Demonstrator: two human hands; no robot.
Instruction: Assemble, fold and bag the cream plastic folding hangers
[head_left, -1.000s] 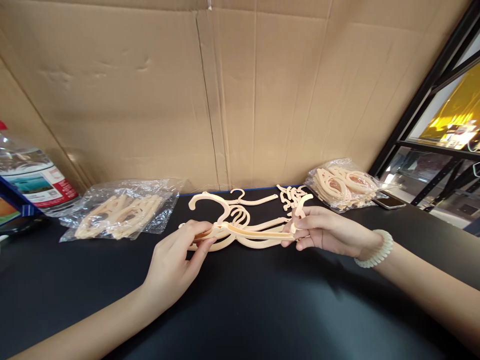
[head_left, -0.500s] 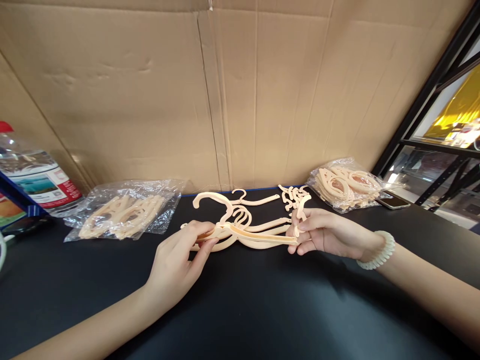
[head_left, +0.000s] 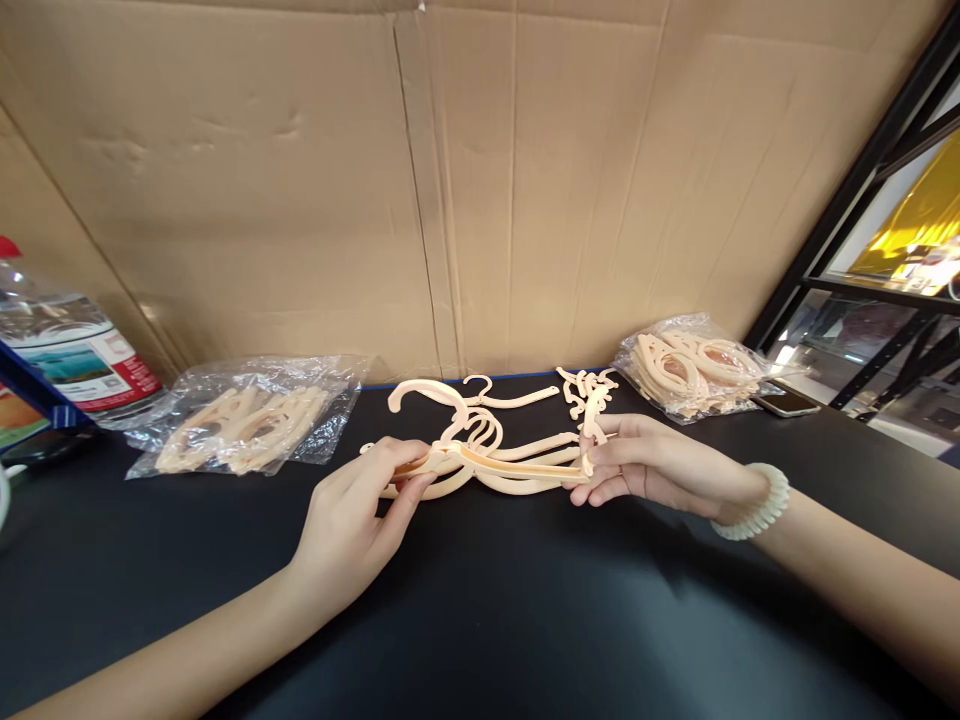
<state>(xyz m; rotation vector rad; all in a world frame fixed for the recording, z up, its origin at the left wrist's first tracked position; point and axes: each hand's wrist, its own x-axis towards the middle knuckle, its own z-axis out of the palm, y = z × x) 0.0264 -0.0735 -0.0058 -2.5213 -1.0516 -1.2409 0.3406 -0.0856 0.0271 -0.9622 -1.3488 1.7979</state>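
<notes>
Left grip (head_left: 356, 515) clamps one hanger (head_left: 517, 468); right grip (head_left: 649, 462) clamps apparently one small piece (head_left: 592, 415).

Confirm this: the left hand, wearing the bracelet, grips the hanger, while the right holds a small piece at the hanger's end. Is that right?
No: in the head view, the right hand wears the bracelet. The left hand does grip the hanger, while the right holds a small piece at the hanger's end.
</notes>
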